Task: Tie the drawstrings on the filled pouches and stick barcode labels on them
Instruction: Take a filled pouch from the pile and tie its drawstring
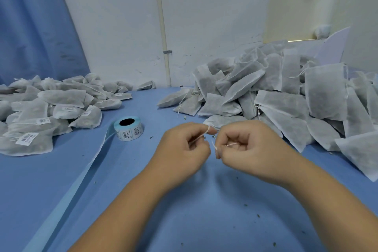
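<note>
Both drawstring ends (208, 129) pinched: left hand (182, 149) loops one over your forefinger, right hand (248, 149) nips the other. The pouch (227, 120) lies just beyond your fingers (196, 129).

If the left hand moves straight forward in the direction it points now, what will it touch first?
Probably the pouch whose drawstring the left hand holds, just beyond it; the big pile lies behind. Depth is uncertain.

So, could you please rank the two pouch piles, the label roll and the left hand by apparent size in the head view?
1. Right pouch pile
2. Left pouch pile, cut off by the frame edge
3. Left hand, nearer the camera, so its lead over the roll is unsure
4. Label roll
</note>
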A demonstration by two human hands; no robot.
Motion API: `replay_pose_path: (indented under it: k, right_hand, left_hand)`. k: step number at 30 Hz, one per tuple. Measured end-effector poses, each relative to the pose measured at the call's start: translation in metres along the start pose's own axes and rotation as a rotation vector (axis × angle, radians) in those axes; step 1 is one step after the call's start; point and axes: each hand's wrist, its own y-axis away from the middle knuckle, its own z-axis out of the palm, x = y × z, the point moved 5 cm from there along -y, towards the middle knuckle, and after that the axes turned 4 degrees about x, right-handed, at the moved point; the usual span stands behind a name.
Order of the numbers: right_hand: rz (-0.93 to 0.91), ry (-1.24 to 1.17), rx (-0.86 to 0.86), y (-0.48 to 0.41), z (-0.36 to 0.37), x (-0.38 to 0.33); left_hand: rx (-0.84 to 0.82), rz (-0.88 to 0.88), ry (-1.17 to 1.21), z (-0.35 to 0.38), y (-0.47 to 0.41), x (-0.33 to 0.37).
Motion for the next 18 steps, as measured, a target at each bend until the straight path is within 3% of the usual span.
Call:
replay_pose_path:
  k: [3,6,9,12,14,18]
  right_hand:
    - [-0.023,-0.141,0.145,-0.001,-0.013,-0.004]
    - [-0.002,-0.116,0.315,-0.004,-0.026,0.008]
    - [0.072,0.038,0.398,-0.008,-0.025,0.028]
    - [0.12,0.246,0.346,-0.01,-0.015,0.04]
    - [0.075,0.324,0.351,-0.011,-0.013,0.038]
    - [-0.044,0.389,0.517,-0.009,-0.023,0.023]
  left_hand:
    - [-0.049,0.132,-0.108,0.007,0.004,0.008]
    - [-0.103,0.118,-0.073,0.013,0.007,0.01]
    - [-0.17,-0.052,0.125,0.018,0.01,0.011]
    - [-0.164,-0.209,0.325,0.018,0.007,0.011]
    - [-0.15,-0.274,0.436,0.016,0.005,0.01]
    - [-0.129,-0.414,0.701,0.015,0.003,0.002]
